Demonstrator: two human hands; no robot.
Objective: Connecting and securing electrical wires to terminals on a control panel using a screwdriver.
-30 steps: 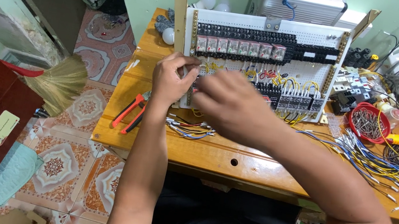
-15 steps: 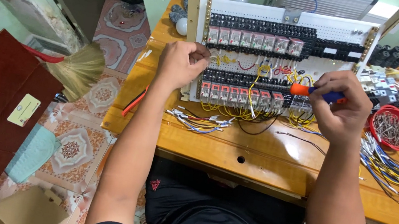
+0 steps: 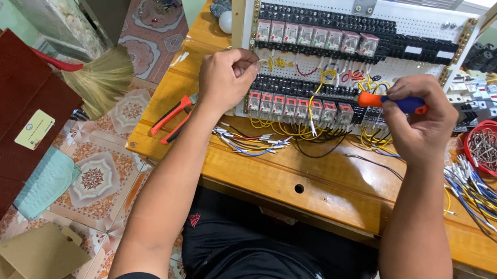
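Change: a second ago I saw both hands bunched at the panel's left; the right hand (image 3: 423,118) has since swung out right with a screwdriver (image 3: 392,103).
Meaning: I judge wire placing is giving way to tightening.
Left hand (image 3: 227,75): fingers pinched on a thin wire end at the panel's left edge.
Right hand: closed round the orange-and-blue screwdriver, tip pointing left.
Control panel (image 3: 349,62): upright on the wooden bench (image 3: 322,179), white perforated board, rows of relays, yellow and red wiring.
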